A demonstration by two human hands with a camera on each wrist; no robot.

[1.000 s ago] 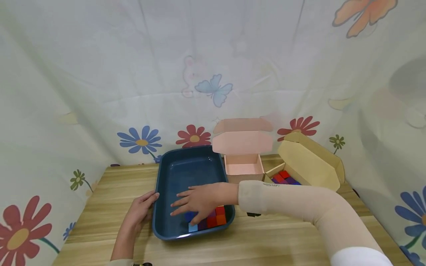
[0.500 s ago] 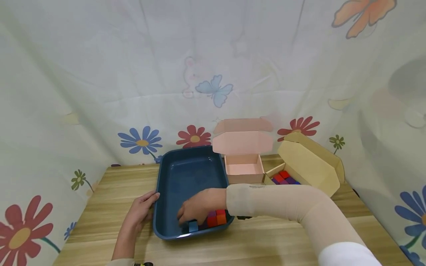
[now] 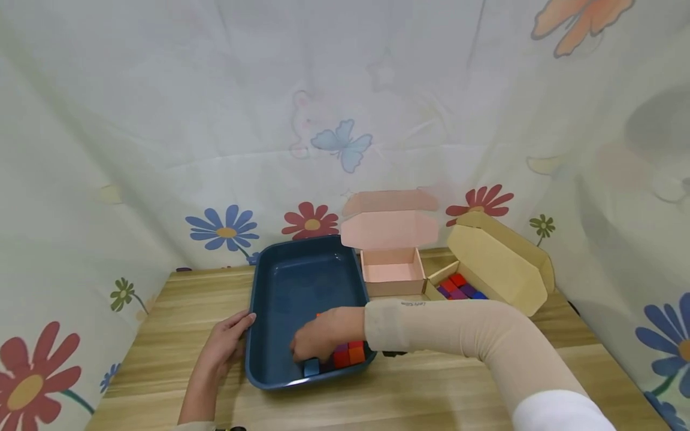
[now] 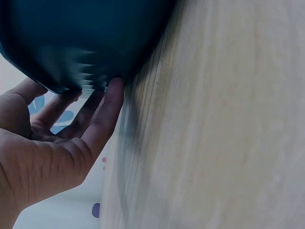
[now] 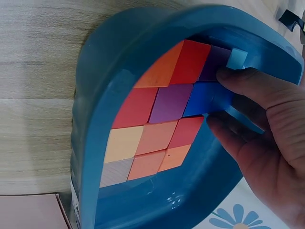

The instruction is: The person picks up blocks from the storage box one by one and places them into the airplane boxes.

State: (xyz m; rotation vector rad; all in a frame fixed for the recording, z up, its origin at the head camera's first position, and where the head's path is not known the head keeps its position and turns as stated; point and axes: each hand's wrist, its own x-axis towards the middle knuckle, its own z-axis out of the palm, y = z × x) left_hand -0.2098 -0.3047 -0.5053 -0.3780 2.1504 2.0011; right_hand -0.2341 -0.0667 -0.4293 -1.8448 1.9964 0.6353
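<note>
A dark blue plastic tray (image 3: 302, 281) lies on the table. My left hand (image 3: 227, 338) holds its left rim, thumb at the edge and fingers against the outer wall, as the left wrist view (image 4: 57, 129) shows. Inside the tray my right hand (image 3: 318, 336) reaches down to rows of coloured blocks. Its thumb and fingers pinch a blue block (image 5: 205, 98) from two sides. Beside that lie a dark purple block (image 5: 214, 62), a light blue block (image 5: 237, 58), a purple block (image 5: 170, 103) and several red, orange and cream ones. In the head view my hand hides part of the rows.
Behind the tray on the right stands a pink box (image 3: 392, 270) with its lid up. Farther right, an open yellow box (image 3: 498, 260) contains several red, purple and blue blocks. The wooden table (image 3: 431, 389) runs up to a flower-printed curtain (image 3: 215, 120).
My right hand, spread above the blocks a second ago, has lowered and curled its fingers around the blue block. My left hand stays on the tray's rim.
</note>
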